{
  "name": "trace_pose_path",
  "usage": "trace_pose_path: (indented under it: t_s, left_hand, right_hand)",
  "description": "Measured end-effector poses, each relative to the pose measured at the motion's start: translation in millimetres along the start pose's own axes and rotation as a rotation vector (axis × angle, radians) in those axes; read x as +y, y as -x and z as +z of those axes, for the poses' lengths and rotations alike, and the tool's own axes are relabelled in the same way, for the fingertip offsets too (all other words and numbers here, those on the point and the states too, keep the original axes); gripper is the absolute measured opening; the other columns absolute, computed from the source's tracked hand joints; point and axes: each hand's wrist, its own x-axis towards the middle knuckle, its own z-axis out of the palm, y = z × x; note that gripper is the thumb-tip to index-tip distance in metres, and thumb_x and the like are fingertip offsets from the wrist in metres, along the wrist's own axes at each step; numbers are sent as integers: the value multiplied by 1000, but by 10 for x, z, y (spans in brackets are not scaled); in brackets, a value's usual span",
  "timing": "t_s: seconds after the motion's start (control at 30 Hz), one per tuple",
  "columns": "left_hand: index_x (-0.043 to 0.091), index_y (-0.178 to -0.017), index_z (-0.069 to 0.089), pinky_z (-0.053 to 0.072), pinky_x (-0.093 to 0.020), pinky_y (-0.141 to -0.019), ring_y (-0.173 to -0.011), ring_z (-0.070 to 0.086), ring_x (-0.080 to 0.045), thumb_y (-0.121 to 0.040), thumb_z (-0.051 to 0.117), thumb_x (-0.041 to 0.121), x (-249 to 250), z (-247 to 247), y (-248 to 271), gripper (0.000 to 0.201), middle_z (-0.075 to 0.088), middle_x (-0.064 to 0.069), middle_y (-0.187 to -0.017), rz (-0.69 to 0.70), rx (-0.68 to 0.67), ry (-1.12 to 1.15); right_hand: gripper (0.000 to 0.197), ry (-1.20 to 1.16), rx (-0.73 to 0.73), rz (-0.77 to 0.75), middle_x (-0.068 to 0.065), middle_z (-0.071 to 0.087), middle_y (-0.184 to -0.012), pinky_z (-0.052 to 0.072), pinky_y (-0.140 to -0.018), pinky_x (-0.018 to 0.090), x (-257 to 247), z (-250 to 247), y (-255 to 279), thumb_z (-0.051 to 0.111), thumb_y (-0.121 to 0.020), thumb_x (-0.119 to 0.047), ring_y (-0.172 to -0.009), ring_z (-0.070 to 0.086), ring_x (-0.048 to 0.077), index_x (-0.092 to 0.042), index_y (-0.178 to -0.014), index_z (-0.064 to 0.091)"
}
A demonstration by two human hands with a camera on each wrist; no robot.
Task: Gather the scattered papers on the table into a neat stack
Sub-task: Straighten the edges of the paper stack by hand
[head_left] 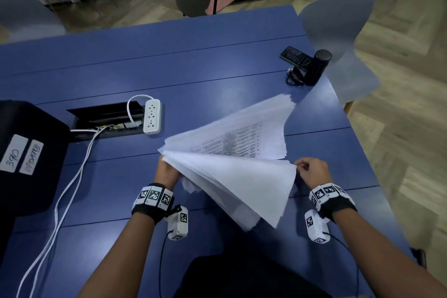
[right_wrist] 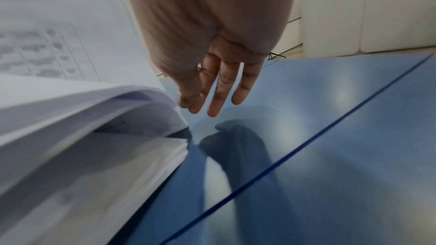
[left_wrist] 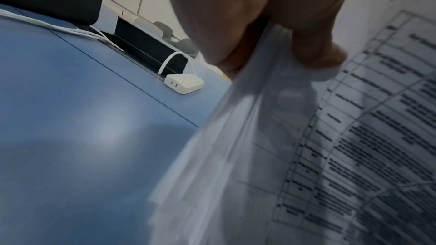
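Note:
A thick bundle of white papers point(head_left: 237, 176) is fanned open above the blue table point(head_left: 193, 68); the upper sheets show printed tables. My left hand point(head_left: 167, 172) grips the bundle at its left corner. In the left wrist view the thumb and fingers point(left_wrist: 318, 53) pinch the papers point(left_wrist: 306, 156) at their edge. My right hand point(head_left: 309, 169) is at the right corner of the lower fan. In the right wrist view its fingers point(right_wrist: 212, 100) are straight, and the one nearest the papers point(right_wrist: 82, 137) touches the curled edge. Motion blurs the sheets.
A white power strip point(head_left: 152, 116) lies beside an open cable slot point(head_left: 106, 118), with white cables running to the near left. A black case point(head_left: 24, 152) sits at the left edge. A phone point(head_left: 294, 55) and a black cylinder point(head_left: 316, 68) stand far right, near a grey chair point(head_left: 338, 43).

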Motion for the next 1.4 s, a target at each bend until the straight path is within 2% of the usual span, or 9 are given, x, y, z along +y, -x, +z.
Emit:
trace_pose_path:
  t_s: [0.17,0.3,0.53,0.67,0.73,0.97,1.13,1.23,1.4]
  left_hand:
    - [11,-83,64,54,-17,-58,-60,66,1,-78,73,-4,123,-29,37,18,72,14,-65,23,202,129]
    - [6,-97,67,57,-26,-75,-75,70,-12,-82,71,1,308,-52,-34,16,72,7,-79,67,183,5]
    - [11,-95,69,58,-45,-79,-87,69,-25,-59,76,66,120,-343,-49,67,68,-15,-99,-14,114,-305]
    - [22,-83,73,56,-26,-80,-82,72,-10,-75,81,17,495,-338,222,11,75,6,-81,190,-5,-281]
    - [24,-83,72,54,-14,-76,-78,70,3,-77,76,4,639,-332,358,21,73,21,-75,258,-70,-219]
    - [36,-78,78,55,-14,-71,-77,70,1,-75,69,-12,668,-531,352,49,75,16,-81,285,-31,81]
    - [22,-87,71,52,-10,-71,-77,68,7,-79,61,-20,747,-449,305,45,73,23,-79,343,88,212]
    - [17,-99,60,53,-10,-68,-78,67,6,-82,58,-20,748,-373,308,41,73,21,-83,371,191,326]
    - [17,-104,62,54,-17,-78,-86,68,1,-78,63,-16,346,-207,282,42,74,17,-90,247,182,387]
  right_hand:
    - [26,-84,-110,-49,4,71,-89,52,-94,35,44,-23,-15,75,-76,0,-84,66,18,-12,-99,71]
    - [57,-44,-174,-108,1,67,-106,43,-86,19,37,48,74,81,-64,-3,-96,61,14,-13,-117,64]
    - [84,-329,-315,-35,2,59,-124,40,-92,23,60,236,184,91,-57,-8,-112,56,18,-25,-129,52]
    - [88,-607,-363,14,-2,55,-134,41,-102,29,-107,219,132,91,-57,-9,-125,51,16,-21,-132,46]
    - [80,-788,-381,42,0,68,-121,51,-95,29,-276,114,142,94,-49,-22,-117,62,21,-12,-120,59]
    - [71,-1027,-147,-167,-5,72,-99,52,-90,39,-807,-401,87,95,-40,-16,-93,66,13,-15,-104,63]
    - [55,-945,-73,-338,5,64,-83,51,-72,28,-1240,-794,226,91,-50,-45,-77,62,15,-8,-79,63]
    - [16,-874,-8,-535,4,50,-79,42,-70,31,-1396,-951,353,85,-69,-21,-77,51,19,-20,-72,69]
    - [31,-782,67,-555,-12,59,-89,46,-78,19,-1178,-688,390,80,-70,1,-83,58,7,-20,-82,62]
